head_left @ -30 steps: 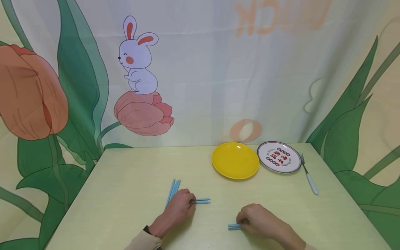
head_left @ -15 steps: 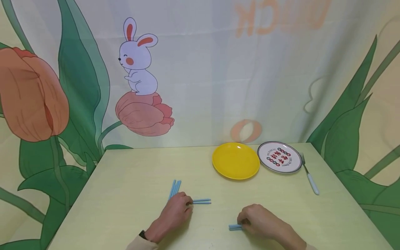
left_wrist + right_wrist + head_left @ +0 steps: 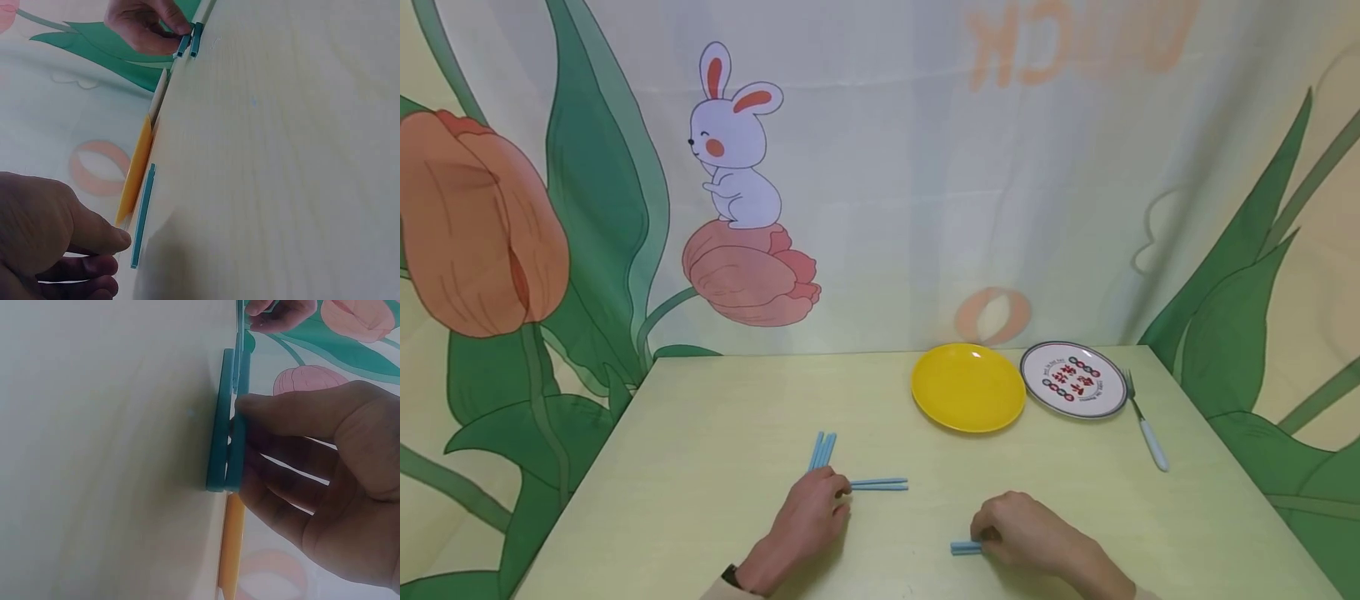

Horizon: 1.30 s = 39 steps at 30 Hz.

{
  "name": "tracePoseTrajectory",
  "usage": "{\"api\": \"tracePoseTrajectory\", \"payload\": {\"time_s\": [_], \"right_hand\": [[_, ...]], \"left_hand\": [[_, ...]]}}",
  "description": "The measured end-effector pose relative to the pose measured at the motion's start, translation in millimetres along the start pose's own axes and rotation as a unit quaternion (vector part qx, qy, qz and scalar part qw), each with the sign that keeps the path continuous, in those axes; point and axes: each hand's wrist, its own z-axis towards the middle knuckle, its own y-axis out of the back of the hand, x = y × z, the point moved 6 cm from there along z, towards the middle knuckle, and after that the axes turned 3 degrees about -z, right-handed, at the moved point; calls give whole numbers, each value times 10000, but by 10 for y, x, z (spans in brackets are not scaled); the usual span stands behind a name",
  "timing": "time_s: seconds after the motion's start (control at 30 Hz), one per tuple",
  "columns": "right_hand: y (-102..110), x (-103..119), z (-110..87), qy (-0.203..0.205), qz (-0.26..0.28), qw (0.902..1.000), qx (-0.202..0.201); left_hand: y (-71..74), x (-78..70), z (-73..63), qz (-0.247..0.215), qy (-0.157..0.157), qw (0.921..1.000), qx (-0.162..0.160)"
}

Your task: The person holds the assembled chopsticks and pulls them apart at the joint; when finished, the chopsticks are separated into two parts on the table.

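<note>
My left hand [image 3: 808, 518] hovers just left of a pair of light-blue sticks [image 3: 880, 483] lying sideways on the table. In the left wrist view, the near end of a teal-looking stick [image 3: 144, 215] shows apart from the relaxed thumb and fingers. Several more blue sticks [image 3: 822, 450] lie slanted beyond that hand, their lower ends hidden by it. At the right, my right hand [image 3: 1022, 529] pinches a blue stick [image 3: 242, 434] between thumb and fingers. A second stick [image 3: 219, 425] lies close alongside it, and their far ends are covered in the head view.
A yellow plate [image 3: 967, 388] stands at the back of the table [image 3: 722, 417]. Right of it come a white printed plate [image 3: 1105, 398] and a fork [image 3: 1150, 437] with a pale handle. A curtain [image 3: 880, 167] printed with tulips and a rabbit hangs behind the table edge.
My left hand has let go of the pair of sticks and drawn back left and towards me, baring more of them. The right hand stays almost still; its two sticks lie closer together.
</note>
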Motion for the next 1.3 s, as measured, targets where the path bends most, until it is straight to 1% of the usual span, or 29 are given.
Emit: {"api": "tracePoseTrajectory", "payload": {"time_s": [0.13, 0.4, 0.57, 0.9, 1.1, 1.3], "right_hand": [[-7, 0, 0, 1, 5, 10000, 26], [-24, -1, -5, 53, 11, 10000, 11], [-19, -5, 0, 30, 5, 10000, 40], [-21, -4, -3, 79, -111, 9999, -13], [-20, -6, -1, 69, -89, 9999, 29], [-15, 1, -9, 116, -106, 9999, -7]], "left_hand": [[3, 25, -15, 16, 189, 9998, 79], [14, 37, -96, 73, 292, 9994, 167], [64, 57, -132, 99, 376, 9992, -8], [111, 163, -181, 346, 858, 9955, -204], [102, 226, -184, 371, 1254, 9914, -16], [96, 269, -191, 444, 1541, 9869, 168]]}}
